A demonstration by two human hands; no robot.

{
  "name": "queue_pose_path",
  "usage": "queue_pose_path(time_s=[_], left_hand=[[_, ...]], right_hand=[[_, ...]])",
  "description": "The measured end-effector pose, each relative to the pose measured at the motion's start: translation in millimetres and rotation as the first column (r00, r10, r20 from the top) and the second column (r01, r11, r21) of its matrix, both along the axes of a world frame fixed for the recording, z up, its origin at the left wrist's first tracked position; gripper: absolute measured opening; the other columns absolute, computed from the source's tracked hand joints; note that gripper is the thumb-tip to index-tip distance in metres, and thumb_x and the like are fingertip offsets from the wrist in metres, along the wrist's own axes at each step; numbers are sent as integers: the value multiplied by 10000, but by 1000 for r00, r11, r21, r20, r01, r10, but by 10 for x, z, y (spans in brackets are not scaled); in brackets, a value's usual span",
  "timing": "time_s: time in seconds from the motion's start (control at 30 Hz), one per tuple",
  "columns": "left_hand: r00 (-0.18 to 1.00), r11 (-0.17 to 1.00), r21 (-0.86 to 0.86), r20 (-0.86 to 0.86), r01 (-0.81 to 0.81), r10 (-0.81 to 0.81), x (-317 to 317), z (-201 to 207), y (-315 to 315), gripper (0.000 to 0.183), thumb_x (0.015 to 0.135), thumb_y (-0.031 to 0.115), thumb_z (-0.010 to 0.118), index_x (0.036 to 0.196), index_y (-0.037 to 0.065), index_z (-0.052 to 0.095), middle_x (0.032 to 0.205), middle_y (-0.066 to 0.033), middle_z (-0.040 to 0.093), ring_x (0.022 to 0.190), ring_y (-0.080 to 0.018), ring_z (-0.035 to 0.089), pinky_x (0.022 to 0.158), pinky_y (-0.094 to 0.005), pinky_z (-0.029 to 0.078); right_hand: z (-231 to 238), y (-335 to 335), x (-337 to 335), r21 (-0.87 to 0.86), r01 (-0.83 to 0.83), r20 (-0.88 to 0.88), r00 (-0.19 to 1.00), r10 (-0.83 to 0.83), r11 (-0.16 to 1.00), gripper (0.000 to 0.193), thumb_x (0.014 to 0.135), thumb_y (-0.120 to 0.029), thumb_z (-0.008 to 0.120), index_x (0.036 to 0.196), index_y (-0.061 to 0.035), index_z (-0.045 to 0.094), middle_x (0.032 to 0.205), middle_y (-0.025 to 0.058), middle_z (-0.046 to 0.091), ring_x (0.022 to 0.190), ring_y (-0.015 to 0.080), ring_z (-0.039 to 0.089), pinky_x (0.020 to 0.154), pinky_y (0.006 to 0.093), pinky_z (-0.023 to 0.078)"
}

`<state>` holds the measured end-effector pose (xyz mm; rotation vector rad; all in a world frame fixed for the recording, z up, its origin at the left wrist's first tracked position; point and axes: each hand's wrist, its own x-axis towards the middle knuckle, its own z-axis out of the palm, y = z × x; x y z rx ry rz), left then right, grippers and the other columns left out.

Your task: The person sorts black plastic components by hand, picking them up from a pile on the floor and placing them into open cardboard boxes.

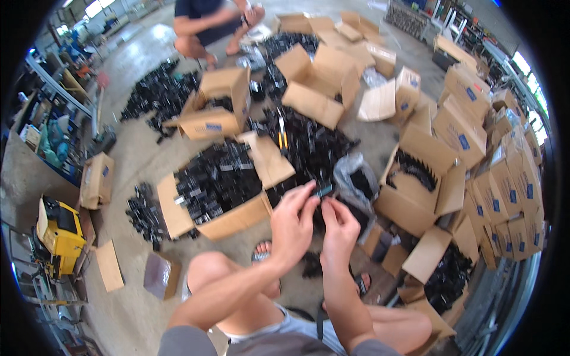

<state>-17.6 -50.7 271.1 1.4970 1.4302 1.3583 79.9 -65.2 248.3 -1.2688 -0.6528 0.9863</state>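
Observation:
A small dark piece with a greenish tint is held up between my two hands, over a heap of black parts. My left hand pinches it from the left with closed fingertips. Closed as well, my right hand has thumb and fingers together at its lower right end. Just left of my hands stands an open carton filled with small black parts. A clear plastic bag with black content lies right beyond my right hand. Pliers with yellow-orange handles rest on the heap.
To the right, an open carton holds a row of black parts, before stacked closed cartons. More open boxes and black piles lie ahead, where another person crouches. A yellow machine stands left.

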Motion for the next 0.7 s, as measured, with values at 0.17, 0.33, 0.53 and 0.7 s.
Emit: queue_pose_path(time_s=[0.17, 0.33, 0.53, 0.7], left_hand=[[999, 999, 24, -23, -38, 38, -1, -22, 12, 307, 988, 123, 686, 1281, 35, 708, 1163, -178, 719, 975, -293, 715, 837, -347, 543], [999, 999, -14, -28, -39, 38, 5, -6, -35, 311, 999, 132, 681, 1295, 38, 705, 1167, -152, 727, 978, -250, 711, 837, -326, 534], [1000, 997, -70, 19, 9, -8, 96, -10, -33, 305, 1011, 107, 662, 1299, 15, 698, 1193, -158, 729, 1068, -229, 698, 930, -329, 523], [999, 999, 15, -6, 38, -38, 129, -191, 27, 291, 1011, 119, 667, 1276, 4, 701, 1214, -170, 729, 1105, -270, 704, 972, -346, 520]], right_hand=[[12, 21, -25, 88, 5, 48, 999, -9, 996, 187, 960, -51, 733, 1098, 76, 721, 1100, 80, 703, 955, 130, 685, 818, 247, 553], [-75, 6, 23, 42, -38, 1, 999, 38, 998, 165, 951, -53, 743, 1062, 69, 733, 1091, 86, 704, 903, 110, 684, 784, 242, 554], [-46, -31, 123, 61, -38, -6, 999, 38, 997, 161, 945, -69, 748, 1034, 64, 747, 1032, 98, 726, 873, 121, 683, 760, 252, 550], [-128, -7, 193, 91, -9, 186, 982, -8, 996, 194, 949, -135, 740, 1029, 41, 754, 979, 123, 736, 857, 166, 698, 771, 290, 551]])
